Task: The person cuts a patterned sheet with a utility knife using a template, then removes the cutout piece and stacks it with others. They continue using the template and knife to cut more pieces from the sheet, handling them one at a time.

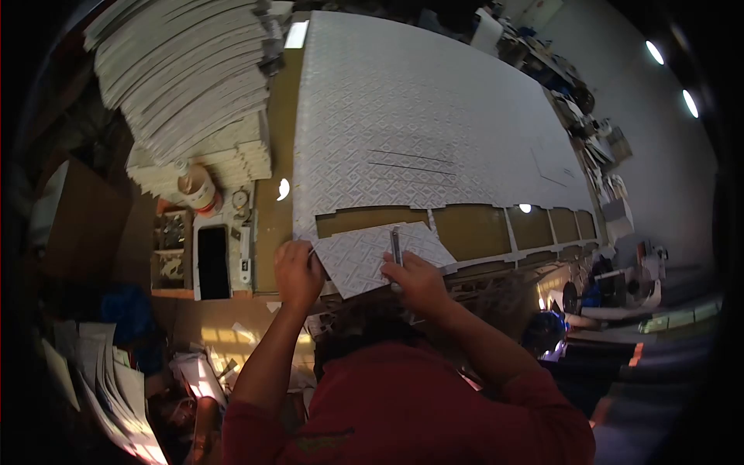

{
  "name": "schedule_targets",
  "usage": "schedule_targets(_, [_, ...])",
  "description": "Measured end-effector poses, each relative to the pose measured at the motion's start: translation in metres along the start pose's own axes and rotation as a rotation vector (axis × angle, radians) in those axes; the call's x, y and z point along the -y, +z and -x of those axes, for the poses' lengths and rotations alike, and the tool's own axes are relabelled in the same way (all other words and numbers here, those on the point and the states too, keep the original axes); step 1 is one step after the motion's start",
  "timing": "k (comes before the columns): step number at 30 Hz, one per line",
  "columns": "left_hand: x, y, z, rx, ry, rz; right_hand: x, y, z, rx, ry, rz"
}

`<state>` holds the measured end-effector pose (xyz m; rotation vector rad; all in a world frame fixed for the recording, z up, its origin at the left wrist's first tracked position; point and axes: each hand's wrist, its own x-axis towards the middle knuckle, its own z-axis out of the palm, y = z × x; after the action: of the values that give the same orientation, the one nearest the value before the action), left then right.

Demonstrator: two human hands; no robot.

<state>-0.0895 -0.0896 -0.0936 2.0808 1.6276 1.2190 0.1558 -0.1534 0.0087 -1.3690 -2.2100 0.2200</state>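
Observation:
A cut piece of white sheet [349,260] with a raised diamond pattern lies tilted at the table's near edge. My left hand [298,271] has its fingers closed on the left edge of this piece. In my right hand [418,283] is a slim metallic utility knife [396,246], its long body pointing away from me over the piece; I cannot make out its blade. Beyond both hands spreads the large white embossed sheet [434,124], with a row of rectangular openings along its near side.
Left of the sheet stand a tall stack of white sheets [186,77], a cup-like container [199,191], a dark phone [213,262] and a wooden box [172,256] of small parts. Tools and clutter [589,132] line the far right side. A fan [571,297] is at the right.

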Motion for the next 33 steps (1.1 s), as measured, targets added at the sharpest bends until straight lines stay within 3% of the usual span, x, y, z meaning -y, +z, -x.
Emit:
schedule_targets(3, [0.000,0.002,0.001,0.027,0.020,0.066,-0.006,-0.005,0.022,-0.004,0.070,0.104])
schedule_targets(8, [-0.001,0.003,0.002,0.034,0.083,0.074,-0.017,-0.009,0.050,-0.048,-0.032,0.063])
schedule_targets(17, [-0.001,0.015,0.016,0.117,-0.011,-0.050,-0.051,-0.077,0.097,-0.281,-0.013,0.034])
schedule_targets(19, [-0.025,0.021,0.018,0.103,0.438,-0.136,-0.073,-0.098,0.117,-0.357,0.002,0.059])
schedule_targets(22, [-0.091,0.061,0.038,0.255,0.449,0.098,-0.115,-0.132,0.155,-0.424,0.033,0.088])
schedule_targets(26, [-0.211,0.130,0.067,0.287,0.465,0.170,-0.185,-0.178,0.204,-0.556,0.036,0.066])
schedule_targets(30, [-0.311,0.174,0.099,0.409,0.388,0.153,-0.247,-0.217,0.256,-0.475,0.039,0.021])
schedule_targets(33, [-0.346,0.187,0.113,0.497,0.400,0.222,-0.277,-0.231,0.287,-0.453,0.010,0.006])
